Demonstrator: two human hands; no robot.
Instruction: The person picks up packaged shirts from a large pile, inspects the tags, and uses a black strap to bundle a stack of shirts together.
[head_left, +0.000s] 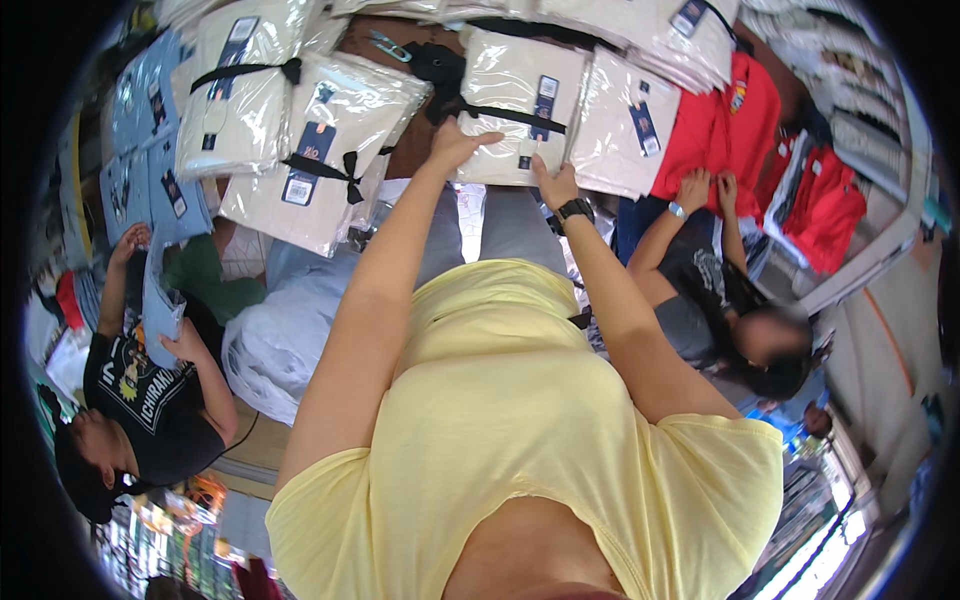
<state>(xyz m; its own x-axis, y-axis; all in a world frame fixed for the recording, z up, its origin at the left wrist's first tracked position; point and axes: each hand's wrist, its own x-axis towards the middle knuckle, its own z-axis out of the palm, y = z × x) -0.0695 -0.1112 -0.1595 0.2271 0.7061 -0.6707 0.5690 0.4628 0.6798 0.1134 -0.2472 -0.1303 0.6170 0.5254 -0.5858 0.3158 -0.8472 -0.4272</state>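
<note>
A stack of folded cream garments [528, 72] in clear plastic lies on the table before me. A black cloth strip [515, 119] runs across its top, and a dark blue tag [545, 105] shows through the plastic. My left hand [462, 146] grips the stack's left near corner, thumb stretched over the top and most fingers hidden at the side. At the near right corner my right hand [554, 186] holds the edge, its thumb lying on the plastic and its fingers out of sight. A dark watch [574, 209] is on my right wrist.
More bagged cream garments [615, 125] lie close on the right, beside red garments [735, 125] handled by a co-worker [700, 197]. Tied cream bundles [325, 160] are at left. Another co-worker [180, 345] holds light blue garments. Scissors [390, 46] and black cloth [438, 68] lie behind.
</note>
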